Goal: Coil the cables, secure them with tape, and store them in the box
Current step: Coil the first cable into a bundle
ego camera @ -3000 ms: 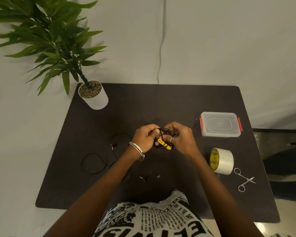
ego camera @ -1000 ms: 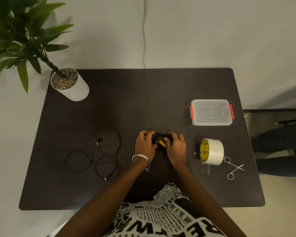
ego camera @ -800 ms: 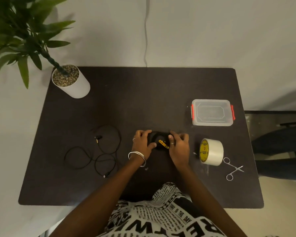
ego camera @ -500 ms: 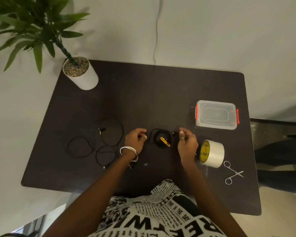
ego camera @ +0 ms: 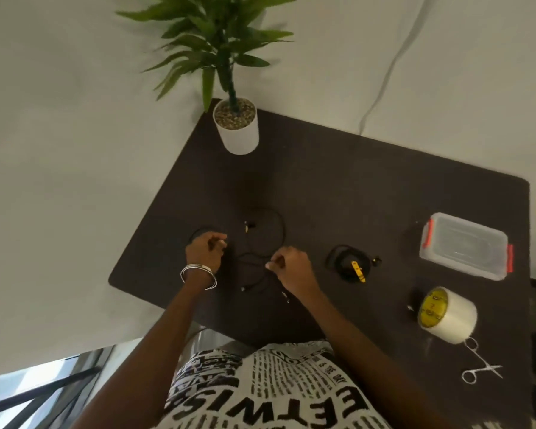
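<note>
My left hand (ego camera: pixel 205 252) has a curled grip at the 9 o'clock end of the loose cable (ego camera: pixel 271 233); the fingers seem to pinch a strand there, though the thin black wire is hard to see against the dark surface (ego camera: pixel 338 181). My right hand (ego camera: pixel 291 266) has a pinch grip too, fingertips closed on a strand near the middle of the tangle. The cable sprawls in open loops between and beyond both hands, toward 12 o'clock, with a plug end lying free.

At 3 o'clock from my right hand sits the coil (ego camera: pixel 350 263), wound but with no tape that I can see, its yellow tab showing. Farther out, the box (ego camera: pixel 464 250) stands at 2 o'clock with its lid on, the tape (ego camera: pixel 447 315) at 4 o'clock, and the scissors (ego camera: pixel 480 365) just beyond it.

My worry: the loops cross each other, so pulling from both ends could cinch a knot instead of freeing a strand. The untaped coil may also spring loose if I bump it.
</note>
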